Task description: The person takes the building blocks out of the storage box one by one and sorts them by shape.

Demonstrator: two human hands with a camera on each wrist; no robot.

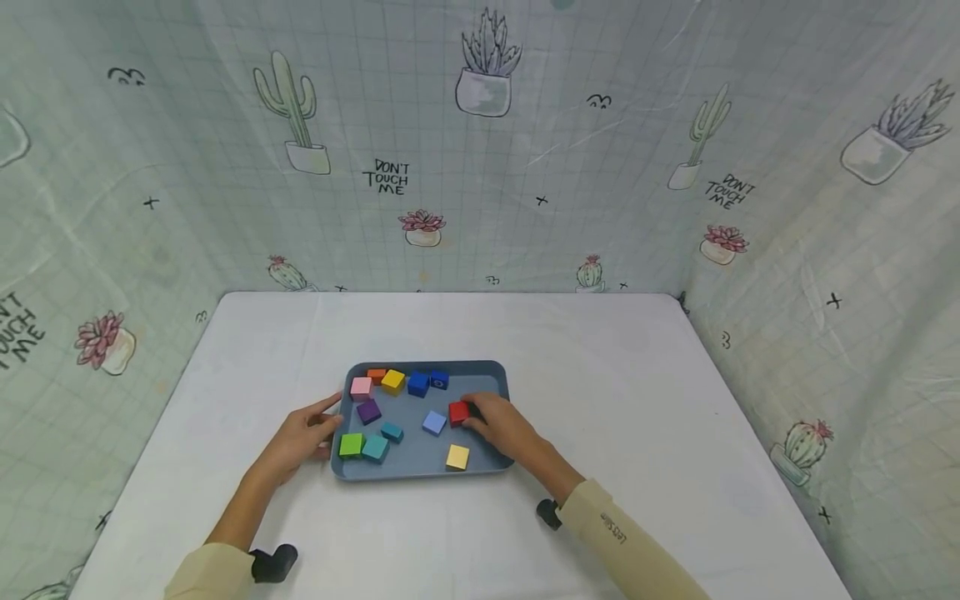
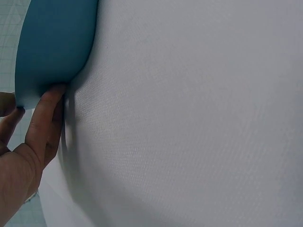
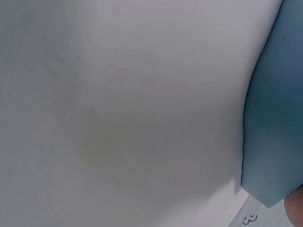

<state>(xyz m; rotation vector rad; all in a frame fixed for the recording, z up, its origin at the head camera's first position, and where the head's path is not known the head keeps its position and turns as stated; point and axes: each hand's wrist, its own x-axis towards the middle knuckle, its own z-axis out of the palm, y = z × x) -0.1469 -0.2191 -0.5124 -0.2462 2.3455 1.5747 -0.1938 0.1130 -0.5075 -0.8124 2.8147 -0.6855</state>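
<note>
A blue-grey tray (image 1: 420,477) lies on the table with several coloured blocks in it. At the tray's left end, my left hand (image 1: 300,437) holds the edge; in the left wrist view its fingers (image 2: 42,118) touch the tray's outer wall (image 2: 57,42). My right hand (image 1: 506,425) reaches over the right end and pinches a red cube (image 1: 458,413) between thumb and fingers. Just left of that cube is a light blue block (image 1: 434,423), and nearer me a pale yellow block (image 1: 457,457). In the right wrist view only a bit of the hand (image 3: 296,208) shows.
Along the tray's back left are orange (image 1: 377,377), yellow (image 1: 393,382), pink (image 1: 362,388) and blue blocks (image 1: 418,384). A purple block (image 1: 368,411), a green one (image 1: 352,445) and teal ones (image 1: 376,448) lie at left. White cloth (image 1: 637,400) covers the table; patterned curtains surround it.
</note>
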